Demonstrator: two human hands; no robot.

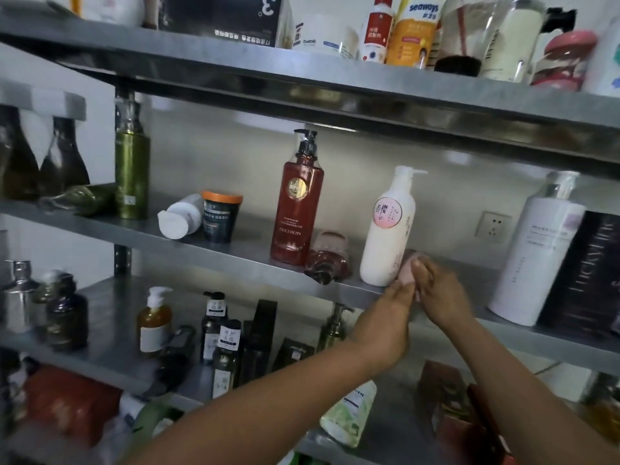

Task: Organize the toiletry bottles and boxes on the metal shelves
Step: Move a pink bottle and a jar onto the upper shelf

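- The grey metal shelves fill the frame in tiers. The middle tier carries the work.
- A tall cream-white plastic pump bottle stands upright at that tier's front edge, right of centre. It is probably top-heavy and easily tipped.
- The right hand reaches up from the lower right, its thumb and fingers curled round the task's item.
- The left hand rises from the lower left, fingers stretched to the same item. I cannot tell whether it grips or only touches.
- The small pale-pink rounded container touches the white bottle's lower right side at the shelf lip. It looks light, smooth and likely slippery, so it is best held round its body.
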